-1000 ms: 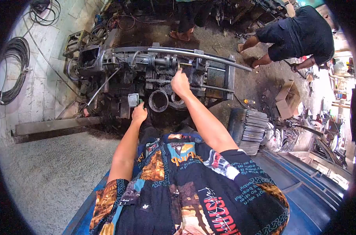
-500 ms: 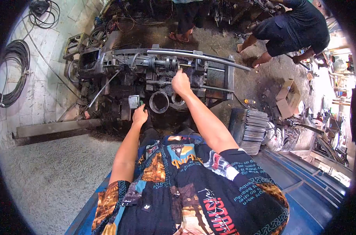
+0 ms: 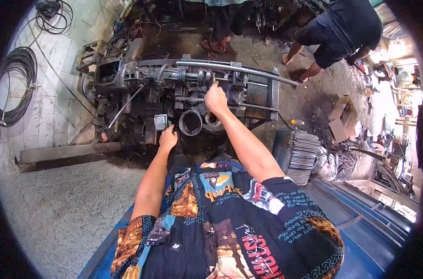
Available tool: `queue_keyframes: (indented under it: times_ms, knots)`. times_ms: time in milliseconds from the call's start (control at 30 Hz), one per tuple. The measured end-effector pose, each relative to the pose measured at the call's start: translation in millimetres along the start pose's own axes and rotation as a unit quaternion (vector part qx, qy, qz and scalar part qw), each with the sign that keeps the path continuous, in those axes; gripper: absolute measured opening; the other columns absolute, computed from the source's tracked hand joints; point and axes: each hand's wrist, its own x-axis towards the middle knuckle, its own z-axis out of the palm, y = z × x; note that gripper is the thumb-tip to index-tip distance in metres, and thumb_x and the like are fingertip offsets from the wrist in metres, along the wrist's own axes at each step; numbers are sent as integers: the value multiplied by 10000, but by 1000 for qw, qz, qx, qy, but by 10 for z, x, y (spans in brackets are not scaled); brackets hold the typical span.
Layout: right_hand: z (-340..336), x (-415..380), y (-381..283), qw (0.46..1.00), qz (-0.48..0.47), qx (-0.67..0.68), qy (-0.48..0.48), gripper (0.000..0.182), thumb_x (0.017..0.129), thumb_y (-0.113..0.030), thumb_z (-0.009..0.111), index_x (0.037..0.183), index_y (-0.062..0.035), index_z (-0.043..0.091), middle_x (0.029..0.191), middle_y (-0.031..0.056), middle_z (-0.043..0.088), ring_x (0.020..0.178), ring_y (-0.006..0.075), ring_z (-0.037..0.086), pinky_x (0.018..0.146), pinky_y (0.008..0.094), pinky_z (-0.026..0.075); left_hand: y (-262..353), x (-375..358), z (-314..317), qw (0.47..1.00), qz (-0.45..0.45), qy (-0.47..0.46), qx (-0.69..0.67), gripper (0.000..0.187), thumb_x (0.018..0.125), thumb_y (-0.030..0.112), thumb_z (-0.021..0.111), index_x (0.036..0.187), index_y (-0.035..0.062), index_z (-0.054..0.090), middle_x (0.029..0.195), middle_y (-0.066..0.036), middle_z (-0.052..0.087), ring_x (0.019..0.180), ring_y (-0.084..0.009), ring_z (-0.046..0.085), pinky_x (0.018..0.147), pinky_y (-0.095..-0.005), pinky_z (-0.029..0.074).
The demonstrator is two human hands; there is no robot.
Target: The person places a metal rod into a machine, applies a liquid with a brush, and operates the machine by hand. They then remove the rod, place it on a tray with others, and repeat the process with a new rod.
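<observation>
A greasy metal machine, lathe-like in form (image 3: 141,74), stretches across in front of me. My right hand (image 3: 215,99) reaches over its bed, fingers closed round a small metal piece whose tip shows above them, close to the ringed cylindrical shaft (image 3: 193,76). Lower down on the left, my left hand (image 3: 167,138) is closed at a green part beside a pale grey box (image 3: 160,122); its fingers hide what they grip. Between the two hands sits a round metal cup (image 3: 190,122) with a dark inside.
Long metal rods (image 3: 230,67) lie along the machine's far side. A ribbed motor (image 3: 297,151) stands at my right, and an open cardboard box (image 3: 342,118) on the floor beyond it. Coiled cable (image 3: 20,83) hangs on the left wall. A person in dark clothes (image 3: 346,30) bends at upper right.
The person at upper right has shifted left and the rod in their hands is less visible. Both my hands stay in nearly the same place on the machine.
</observation>
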Motion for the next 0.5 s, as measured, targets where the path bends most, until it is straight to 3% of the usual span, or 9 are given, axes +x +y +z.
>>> queue_keyframes:
  times_ms: [100,133,300,433,500]
  knots:
    - [148,-100,201,996,-29,-19,-87,352,874,-92,445,1121,152,501,965,340,636,907,481,643,806,521,528,-79,86,91,1000,8,2,-5,431,900,231,594,1326,182,556,1196,-193,629,1093,-381,600,916,-468,494]
    - [136,-206,215,997,-28,-28,-73,328,866,-100,455,1075,142,531,932,339,642,887,480,649,785,524,532,-81,95,92,1000,6,0,-12,430,905,232,590,1330,180,554,1200,-191,629,1095,-379,599,920,-466,492]
    - [58,-250,159,998,2,-24,-51,339,909,-115,404,1101,141,517,982,344,633,908,484,641,795,520,527,-66,86,36,1000,-10,-16,-10,430,915,235,579,1340,186,547,1213,-190,624,1106,-375,595,933,-459,488]
    - [-179,-60,-40,999,24,14,-15,403,930,-114,353,1208,155,466,1073,361,595,996,468,616,861,509,505,-41,105,26,999,-15,-28,-8,425,913,231,577,1335,190,553,1225,-194,616,1119,-375,588,938,-457,486]
    - [-166,9,-39,999,-29,-15,-25,412,927,-117,358,1222,154,454,1082,347,600,1001,463,616,862,508,505,-71,136,49,999,-12,-31,-9,426,908,230,581,1332,191,557,1231,-193,613,1124,-375,586,940,-458,485]
